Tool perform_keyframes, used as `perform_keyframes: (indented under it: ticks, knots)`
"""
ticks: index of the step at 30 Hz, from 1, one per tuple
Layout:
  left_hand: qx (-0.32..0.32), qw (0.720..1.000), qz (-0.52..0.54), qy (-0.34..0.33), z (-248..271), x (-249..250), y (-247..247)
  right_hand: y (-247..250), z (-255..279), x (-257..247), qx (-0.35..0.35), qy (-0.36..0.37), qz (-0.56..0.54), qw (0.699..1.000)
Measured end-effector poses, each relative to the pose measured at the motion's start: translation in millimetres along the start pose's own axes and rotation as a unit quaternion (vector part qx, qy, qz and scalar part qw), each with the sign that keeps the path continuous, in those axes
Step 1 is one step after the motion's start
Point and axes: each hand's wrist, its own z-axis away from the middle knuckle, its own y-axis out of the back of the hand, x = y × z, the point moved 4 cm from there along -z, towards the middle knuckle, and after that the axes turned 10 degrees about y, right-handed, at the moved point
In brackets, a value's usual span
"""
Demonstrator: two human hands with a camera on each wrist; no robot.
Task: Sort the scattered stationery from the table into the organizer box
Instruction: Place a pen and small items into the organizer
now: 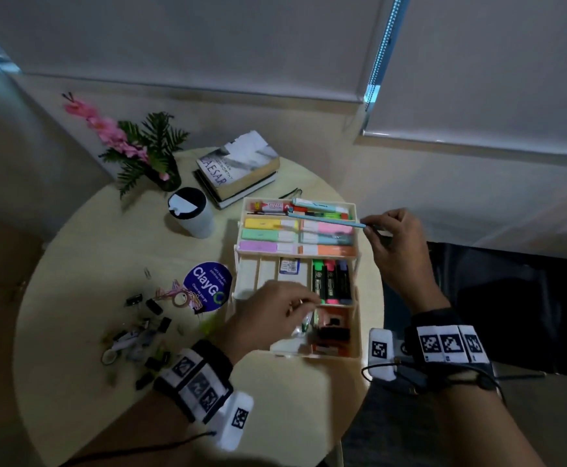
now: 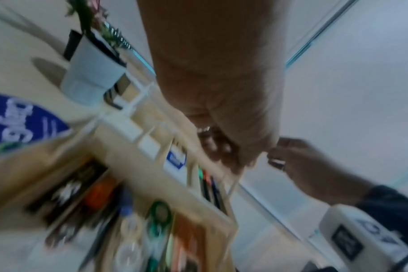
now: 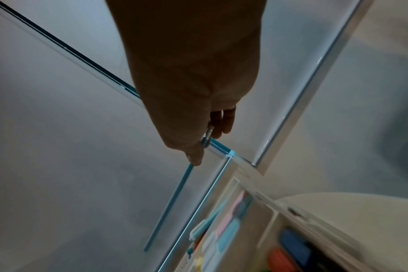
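Stationery sorting is mid-placement: the right hand (image 1: 398, 251) pinches a slim blue pen (image 1: 325, 220) over the cream organizer box's (image 1: 357, 299) 12 o'clock tray, while the left hand (image 1: 268, 315) pinches small items at its 6 o'clock compartment. Next, I judge, lower and release; black binder clips (image 1: 155, 306) wait at 9 o'clock.

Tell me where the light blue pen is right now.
In the head view the light blue pen is pinched at one end by the right hand, slanting over the far right part of the organizer box, above the pastel highlighters.
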Motion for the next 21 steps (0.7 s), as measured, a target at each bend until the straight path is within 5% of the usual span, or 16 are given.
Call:
perform_keyframes:
  ticks: [3, 5, 11, 21]
  knots:
    - [0.180, 0.983, -0.022, -0.019, -4, -3, 68, -14, -25, 12, -0.058, 0.021, 0.012, 0.998]
    - [0.227, 0.970, -0.079, 0.026, -16, -25, 99, -25, -35, 14, -0.106, 0.028, 0.009, 0.994]
    - [0.205, 0.950, -0.221, 0.084, -55, -45, 124, -31, -52, 20, -0.056, 0.018, 0.055, 0.997]
    - [0.150, 0.935, -0.291, 0.136, -84, -39, 100, -59, -60, 17, -0.138, 0.051, 0.064, 0.987]
